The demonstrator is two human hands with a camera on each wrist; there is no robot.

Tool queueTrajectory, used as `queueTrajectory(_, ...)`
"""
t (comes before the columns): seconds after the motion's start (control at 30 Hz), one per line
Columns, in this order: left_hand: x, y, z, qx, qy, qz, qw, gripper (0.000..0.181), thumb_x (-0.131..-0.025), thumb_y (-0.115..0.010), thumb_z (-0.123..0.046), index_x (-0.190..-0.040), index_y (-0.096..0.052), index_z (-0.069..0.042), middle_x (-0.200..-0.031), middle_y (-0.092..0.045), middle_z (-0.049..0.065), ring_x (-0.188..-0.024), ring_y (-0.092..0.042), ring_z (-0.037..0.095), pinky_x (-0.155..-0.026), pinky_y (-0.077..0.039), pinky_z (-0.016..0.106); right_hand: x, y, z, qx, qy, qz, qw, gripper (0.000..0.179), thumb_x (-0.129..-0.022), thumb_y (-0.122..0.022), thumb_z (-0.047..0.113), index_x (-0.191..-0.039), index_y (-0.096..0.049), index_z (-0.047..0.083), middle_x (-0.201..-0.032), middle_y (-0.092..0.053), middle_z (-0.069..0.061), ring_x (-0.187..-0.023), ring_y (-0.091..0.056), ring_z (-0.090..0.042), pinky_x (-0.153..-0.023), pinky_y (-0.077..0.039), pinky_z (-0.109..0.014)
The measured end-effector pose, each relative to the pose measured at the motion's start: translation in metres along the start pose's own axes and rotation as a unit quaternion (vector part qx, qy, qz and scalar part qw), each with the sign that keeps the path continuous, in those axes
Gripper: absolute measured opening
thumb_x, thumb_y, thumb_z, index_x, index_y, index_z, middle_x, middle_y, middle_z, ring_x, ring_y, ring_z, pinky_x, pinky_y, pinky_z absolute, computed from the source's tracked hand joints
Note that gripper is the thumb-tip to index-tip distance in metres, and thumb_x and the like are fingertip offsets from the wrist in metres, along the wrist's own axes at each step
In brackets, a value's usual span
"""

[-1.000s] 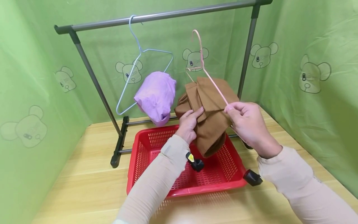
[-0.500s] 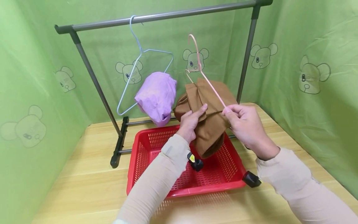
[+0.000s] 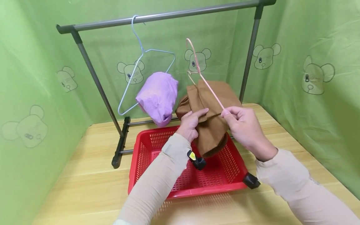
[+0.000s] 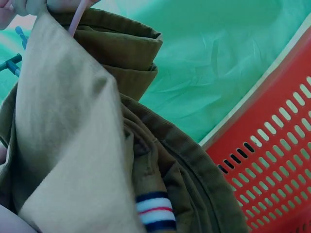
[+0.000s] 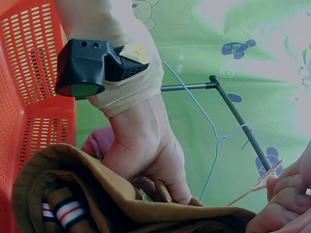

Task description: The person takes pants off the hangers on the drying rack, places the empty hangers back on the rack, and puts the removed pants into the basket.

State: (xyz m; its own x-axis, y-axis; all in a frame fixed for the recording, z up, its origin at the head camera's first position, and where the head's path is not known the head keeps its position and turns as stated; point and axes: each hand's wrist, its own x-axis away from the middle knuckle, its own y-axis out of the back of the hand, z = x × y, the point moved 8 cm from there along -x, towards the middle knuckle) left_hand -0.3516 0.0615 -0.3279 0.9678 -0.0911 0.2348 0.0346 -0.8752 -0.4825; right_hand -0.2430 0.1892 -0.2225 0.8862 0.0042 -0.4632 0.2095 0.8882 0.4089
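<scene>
Curtain (image 3: 33,68) on three sides, green, six mouse heads printed on it as the head view has it, and within it one table (image 3: 70,178), pale with wood grain. One metal rack (image 3: 174,14) stands there, rail across the top, and in front sits one red basket (image 3: 208,189) with slotted sides.

Two garments in play: the purple garment (image 3: 158,93), draped on the bar of a blue hanger, and the brown garment (image 3: 208,134), held up over the basket's far right part, its long axis slanting, open end down towards the person.

Two hangers! The blue hanger (image 3: 142,51) is hooked on the rail, left of centre; the pink hanger (image 3: 199,70) is below the rail and apart from it, hook up and leaning left, visible arm sloping down to the right. How far it runs into the brown cloth is hard to tell, as folds cover it.

Two hands at work: the left hand (image 3: 189,125) grips a brown fold, forefinger straight across it; the right hand (image 3: 246,128) pinches the pink arm, thumb on top. Two black wrist cameras (image 3: 197,161), and, smallest, a striped band (image 4: 155,211) inside the brown folds.
</scene>
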Motion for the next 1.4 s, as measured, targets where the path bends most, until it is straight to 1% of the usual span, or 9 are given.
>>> queueTrajectory(0.23,0.001,0.002,-0.002,0.038,-0.024,-0.024,0.9987,0.021,-0.073,-0.079,0.001,-0.087,-0.068,-0.009,-0.081,-0.068,0.003,-0.07,-0.062,0.018,-0.076,-0.055,0.037,0.0,0.002,0.001,0.008,-0.006,-0.001,0.9999,0.024,-0.1,-0.05,0.011,-0.097,-0.067,-0.005,-0.052,-0.042,0.004,-0.042,-0.033,-0.006,-0.034,-0.027,-0.024)
queueTrajectory(0.4,0.001,0.005,-0.005,0.053,-0.054,-0.048,0.996,0.043,-0.069,-0.078,0.007,-0.109,-0.06,0.004,-0.084,-0.065,0.006,-0.068,-0.061,0.016,-0.075,-0.055,0.034,0.0,0.004,0.0,0.006,-0.01,-0.004,0.9999,0.024,-0.1,-0.05,0.01,-0.098,-0.067,-0.007,-0.054,-0.047,0.002,-0.042,-0.036,-0.006,-0.035,-0.03,-0.024)
queueTrajectory(0.47,0.002,0.005,-0.006,0.054,-0.061,-0.047,0.9956,0.048,-0.07,-0.076,0.008,-0.114,-0.058,0.007,-0.085,-0.064,0.005,-0.067,-0.061,0.016,-0.073,-0.055,0.032,0.0,0.004,0.0,0.005,-0.012,-0.004,0.9999,0.024,-0.1,-0.05,0.01,-0.097,-0.066,-0.007,-0.054,-0.048,0.001,-0.041,-0.036,-0.006,-0.035,-0.031,-0.024)
queueTrajectory(0.53,0.002,0.005,-0.009,0.049,-0.072,-0.045,0.9952,0.043,-0.07,-0.075,0.009,-0.11,-0.059,0.005,-0.083,-0.064,0.004,-0.066,-0.061,0.015,-0.07,-0.056,0.031,0.0,0.005,0.0,0.005,-0.014,-0.006,0.9999,0.024,-0.1,-0.05,0.011,-0.096,-0.066,-0.006,-0.054,-0.049,-0.001,-0.041,-0.037,-0.006,-0.035,-0.032,-0.024)
queueTrajectory(0.63,0.003,0.004,-0.013,0.037,-0.093,-0.038,0.9942,0.026,-0.07,-0.074,0.009,-0.092,-0.066,0.0,-0.077,-0.064,0.003,-0.063,-0.061,0.015,-0.064,-0.055,0.029,0.001,0.007,0.001,0.004,-0.016,-0.007,0.9998,0.024,-0.1,-0.05,0.011,-0.094,-0.067,-0.005,-0.055,-0.05,-0.004,-0.042,-0.039,-0.007,-0.036,-0.033,-0.024)
queueTrajectory(0.73,0.003,0.005,-0.016,0.04,-0.108,-0.033,0.9928,0.021,-0.069,-0.073,0.009,-0.081,-0.064,-0.006,-0.074,-0.064,0.003,-0.062,-0.061,0.015,-0.062,-0.055,0.028,0.001,0.007,0.002,0.002,-0.016,-0.008,0.9998,0.024,-0.1,-0.05,0.011,-0.094,-0.066,-0.006,-0.055,-0.051,-0.004,-0.042,-0.04,-0.007,-0.036,-0.035,-0.024)
queueTrajectory(0.87,0.002,0.005,-0.015,0.06,-0.105,-0.02,0.9925,0.022,-0.071,-0.072,0.01,-0.081,-0.063,-0.007,-0.077,-0.065,0.004,-0.065,-0.063,0.015,-0.063,-0.055,0.027,0.002,0.009,0.005,0.018,-0.006,-0.016,0.9997,0.024,-0.099,-0.051,0.012,-0.095,-0.068,-0.005,-0.055,-0.052,-0.001,-0.042,-0.041,-0.007,-0.036,-0.034,-0.024)
queueTrajectory(1.13,0.003,0.0,-0.015,0.091,-0.105,0.001,0.9903,0.022,-0.073,-0.069,0.012,-0.08,-0.064,-0.008,-0.077,-0.066,0.003,-0.067,-0.064,0.015,-0.063,-0.055,0.026,0.001,0.017,0.01,0.088,0.03,-0.047,0.9945,0.021,-0.097,-0.056,0.013,-0.093,-0.071,-0.001,-0.052,-0.047,0.0,-0.043,-0.037,-0.008,-0.037,-0.03,-0.027)
queueTrajectory(1.4,0.006,-0.002,-0.014,0.105,-0.094,0.002,0.9901,0.023,-0.073,-0.067,0.014,-0.08,-0.063,-0.007,-0.076,-0.066,0.004,-0.068,-0.065,0.015,-0.064,-0.055,0.026,0.001,0.021,0.009,0.115,0.022,-0.053,0.9918,0.02,-0.096,-0.056,0.011,-0.092,-0.07,-0.002,-0.053,-0.046,-0.001,-0.045,-0.039,-0.011,-0.042,-0.033,-0.028)
